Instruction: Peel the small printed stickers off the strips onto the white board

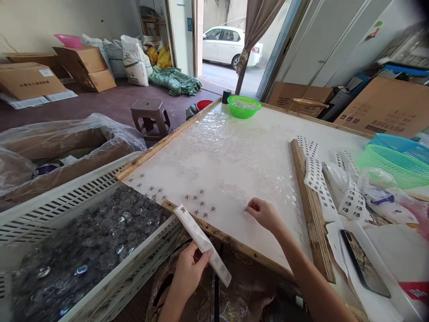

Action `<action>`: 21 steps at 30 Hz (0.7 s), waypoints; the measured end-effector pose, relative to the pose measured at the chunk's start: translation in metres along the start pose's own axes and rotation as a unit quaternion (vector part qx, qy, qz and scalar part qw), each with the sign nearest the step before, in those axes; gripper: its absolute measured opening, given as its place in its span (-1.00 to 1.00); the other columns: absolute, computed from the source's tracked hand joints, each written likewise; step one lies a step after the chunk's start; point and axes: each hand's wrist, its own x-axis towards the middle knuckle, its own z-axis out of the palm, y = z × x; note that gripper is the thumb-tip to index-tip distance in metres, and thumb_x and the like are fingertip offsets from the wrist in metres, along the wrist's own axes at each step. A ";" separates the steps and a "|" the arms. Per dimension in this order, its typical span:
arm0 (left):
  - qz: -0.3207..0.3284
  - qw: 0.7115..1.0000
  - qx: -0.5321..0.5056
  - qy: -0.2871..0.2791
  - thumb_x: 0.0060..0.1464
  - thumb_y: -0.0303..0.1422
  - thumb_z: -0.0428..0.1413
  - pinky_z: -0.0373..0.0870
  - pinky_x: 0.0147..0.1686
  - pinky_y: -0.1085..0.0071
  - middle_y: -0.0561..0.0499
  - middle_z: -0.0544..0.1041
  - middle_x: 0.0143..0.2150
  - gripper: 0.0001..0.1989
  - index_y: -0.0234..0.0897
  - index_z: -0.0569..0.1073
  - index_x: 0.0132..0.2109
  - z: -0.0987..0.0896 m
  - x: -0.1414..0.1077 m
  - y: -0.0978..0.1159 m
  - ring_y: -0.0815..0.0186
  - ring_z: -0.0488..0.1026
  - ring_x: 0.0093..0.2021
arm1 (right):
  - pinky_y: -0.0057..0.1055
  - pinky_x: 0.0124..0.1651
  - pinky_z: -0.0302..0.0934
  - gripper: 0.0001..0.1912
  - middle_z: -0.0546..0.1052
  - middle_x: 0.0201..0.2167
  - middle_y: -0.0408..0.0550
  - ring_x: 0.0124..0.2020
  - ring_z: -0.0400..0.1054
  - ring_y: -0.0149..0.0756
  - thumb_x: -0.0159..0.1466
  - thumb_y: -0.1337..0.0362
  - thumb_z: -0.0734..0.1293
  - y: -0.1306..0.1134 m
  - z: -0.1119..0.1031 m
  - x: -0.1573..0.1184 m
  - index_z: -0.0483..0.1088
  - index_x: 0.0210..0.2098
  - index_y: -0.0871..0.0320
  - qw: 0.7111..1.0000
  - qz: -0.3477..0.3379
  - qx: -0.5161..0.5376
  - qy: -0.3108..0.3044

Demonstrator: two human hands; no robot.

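sticker strip sits pinched in the left hand off the counter's near edge; right hand fingertips pinch narrowly at a dome. best press each sticker flat and centred.

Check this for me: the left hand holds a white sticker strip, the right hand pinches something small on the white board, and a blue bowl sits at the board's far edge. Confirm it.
One detail is wrong: the bowl at the far edge of the white board is green, not blue, as the head view shows. The left hand does hold the sticker strip, and the right hand pinches something small on the board.
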 end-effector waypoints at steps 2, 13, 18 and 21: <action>0.008 1.000 0.003 0.008 -0.01 -0.12 0.07 0.36 -0.35 0.33 -0.06 0.49 -0.35 -0.64 -0.28 0.44 -0.15 -0.001 0.001 0.000 0.18 0.40 -0.34 | -0.47 -0.50 0.02 -0.85 0.39 -0.59 -0.18 -0.56 0.20 -0.40 0.11 0.20 0.23 -0.001 0.001 0.000 0.29 -0.53 0.12 1.000 -0.002 -0.017 -0.002; 0.043 0.999 0.005 0.026 -0.02 -0.19 0.09 0.33 -0.38 0.36 -0.05 0.51 -0.39 -0.72 -0.30 0.47 -0.24 0.003 0.001 -0.003 0.20 0.41 -0.38 | -0.46 -0.36 0.05 -0.82 0.44 -0.37 -0.09 -0.38 0.29 -0.35 0.16 0.41 0.22 -0.041 0.054 -0.003 0.35 -0.25 0.12 0.988 -0.120 -0.094 0.010; 0.065 0.997 0.029 0.019 0.03 -0.23 0.04 0.30 -0.31 0.36 -0.06 0.52 -0.32 -0.77 -0.29 0.45 -0.24 0.007 -0.005 0.006 0.18 0.41 -0.30 | -0.38 -0.26 0.13 -0.81 0.44 -0.26 0.00 -0.27 0.32 -0.27 0.19 0.39 0.21 -0.064 0.062 -0.007 0.35 -0.19 0.14 0.987 -0.153 -0.044 0.029; 0.076 0.995 0.067 0.009 0.04 -0.25 0.03 0.29 -0.29 0.34 -0.05 0.51 -0.33 -0.80 -0.27 0.43 -0.27 0.010 -0.008 0.012 0.16 0.40 -0.28 | -0.39 -0.27 0.19 -0.83 0.46 -0.27 -0.02 -0.32 0.33 -0.31 0.21 0.30 0.21 -0.086 0.060 -0.017 0.37 -0.21 0.13 0.983 -0.167 0.075 0.013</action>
